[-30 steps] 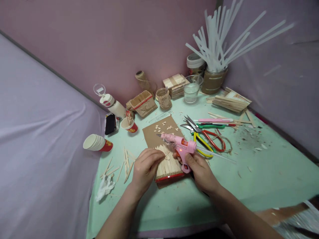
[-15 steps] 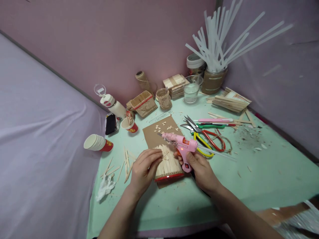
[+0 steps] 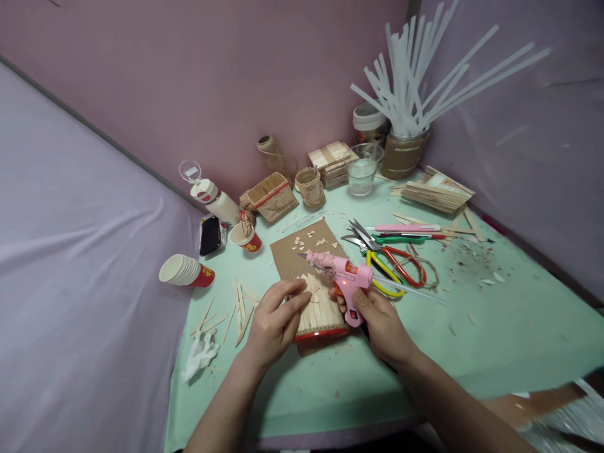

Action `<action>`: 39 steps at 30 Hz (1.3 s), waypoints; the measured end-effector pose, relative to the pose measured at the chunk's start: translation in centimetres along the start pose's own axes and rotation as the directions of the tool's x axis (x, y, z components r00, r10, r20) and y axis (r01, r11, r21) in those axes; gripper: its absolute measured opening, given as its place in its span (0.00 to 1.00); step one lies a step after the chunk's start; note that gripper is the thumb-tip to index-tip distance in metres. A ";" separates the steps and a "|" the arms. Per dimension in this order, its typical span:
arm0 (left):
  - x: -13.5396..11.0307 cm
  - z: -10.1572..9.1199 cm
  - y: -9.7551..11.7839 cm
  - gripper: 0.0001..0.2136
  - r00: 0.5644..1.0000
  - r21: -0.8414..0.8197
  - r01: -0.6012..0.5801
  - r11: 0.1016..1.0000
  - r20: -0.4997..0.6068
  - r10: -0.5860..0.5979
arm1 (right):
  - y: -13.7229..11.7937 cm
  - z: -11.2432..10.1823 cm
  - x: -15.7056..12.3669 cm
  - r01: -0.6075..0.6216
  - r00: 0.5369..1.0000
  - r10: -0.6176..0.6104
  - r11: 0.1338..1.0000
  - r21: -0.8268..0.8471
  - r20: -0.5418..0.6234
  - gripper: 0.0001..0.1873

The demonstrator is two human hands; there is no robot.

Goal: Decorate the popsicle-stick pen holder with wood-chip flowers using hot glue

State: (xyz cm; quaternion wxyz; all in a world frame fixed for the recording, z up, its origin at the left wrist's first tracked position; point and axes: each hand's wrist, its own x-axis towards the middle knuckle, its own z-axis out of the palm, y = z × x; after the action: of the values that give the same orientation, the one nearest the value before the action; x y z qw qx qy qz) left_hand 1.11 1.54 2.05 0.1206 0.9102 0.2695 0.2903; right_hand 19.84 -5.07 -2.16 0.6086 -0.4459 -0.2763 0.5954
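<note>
A small panel of wooden craft sticks with a red lower edge (image 3: 319, 314) lies on a brown card (image 3: 302, 251) on the green table (image 3: 495, 327). My left hand (image 3: 276, 321) rests its stretched fingers on the panel's left side, pressing a small wooden piece near its top. My right hand (image 3: 377, 321) grips the handle of a pink glue gun (image 3: 342, 277), whose nozzle points left above the card. A clear glue stick pokes out of the gun's back toward the right.
Scissors with yellow, red and green handles (image 3: 391, 261) lie right of the gun. Loose sticks (image 3: 236, 308), a stack of paper cups (image 3: 184, 272), a red cup (image 3: 245, 238), a phone (image 3: 210, 234), a stick box (image 3: 272, 196), a glass (image 3: 363, 168) and a jar of white strips (image 3: 404, 151) surround the work.
My left hand's fingers have uncurled and stretched flat onto the stick panel. The glue gun has shifted very slightly.
</note>
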 end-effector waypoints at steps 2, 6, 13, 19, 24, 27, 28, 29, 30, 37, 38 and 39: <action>0.0 0.0 0.0 0.16 1.000 -0.008 -0.004 1.000 -0.002 0.004 | 0.1 0.0 0.0 0.008 1.000 -0.008 1.000 0.010 0.006 0.23; -0.1 0.1 0.0 0.17 1.000 -0.019 0.002 1.000 -0.011 -0.002 | 0.2 -0.1 0.0 -0.005 1.000 0.004 0.999 0.035 0.026 0.22; -0.2 0.0 -0.1 0.17 1.000 -0.021 0.015 1.000 -0.015 -0.015 | 0.2 -0.1 -0.1 -0.018 1.000 0.016 0.998 0.064 0.025 0.22; -0.4 -0.1 0.0 0.17 0.998 -0.056 0.055 0.997 -0.028 -0.057 | 0.4 -0.1 0.0 -0.016 1.000 0.015 0.997 0.071 0.015 0.22; -0.1 -1.3 -0.1 0.30 0.953 -0.201 0.293 0.935 0.138 -0.269 | 0.9 -0.6 0.0 -0.009 1.000 0.007 0.992 0.126 0.017 0.21; 0.3 -1.9 -0.3 0.51 0.867 -0.211 0.422 0.882 0.377 -0.325 | 1.0 -0.9 -0.2 0.025 1.000 -0.027 0.991 0.131 0.011 0.19; 0.4 -2.0 -0.4 0.54 0.839 -0.213 0.451 0.867 0.432 -0.331 | 0.9 -1.0 -0.2 0.033 0.999 -0.035 0.991 0.129 0.012 0.19; 0.5 -2.0 -0.4 0.56 0.819 -0.220 0.467 0.856 0.472 -0.326 | 0.8 -1.0 -0.2 0.039 0.999 -0.041 0.991 0.125 0.014 0.19; 0.6 -2.1 -0.5 0.56 0.808 -0.231 0.473 0.850 0.499 -0.314 | 0.7 -1.1 -0.2 0.044 0.999 -0.046 0.992 0.120 0.013 0.19; 0.2 -2.4 0.0 0.52 0.847 -0.270 0.398 0.877 0.475 -0.238 | -1.1 -1.7 -1.0 0.065 0.996 -0.061 0.995 0.074 -0.058 0.20; 0.0 -2.4 0.2 0.52 0.856 -0.275 0.388 0.880 0.461 -0.234 | -1.3 -2.0 -1.2 0.081 0.994 -0.075 0.994 0.071 -0.079 0.20; -0.3 -2.5 0.3 0.51 0.865 -0.279 0.379 0.883 0.447 -0.230 | -1.5 -2.3 -1.4 0.096 0.991 -0.089 0.993 0.068 -0.102 0.20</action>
State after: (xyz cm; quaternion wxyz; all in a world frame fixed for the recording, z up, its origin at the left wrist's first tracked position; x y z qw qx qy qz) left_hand -0.43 1.27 4.01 0.3815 0.8575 0.3241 0.1185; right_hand 22.33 -6.74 -1.59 0.6642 -0.4391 -0.2444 0.5534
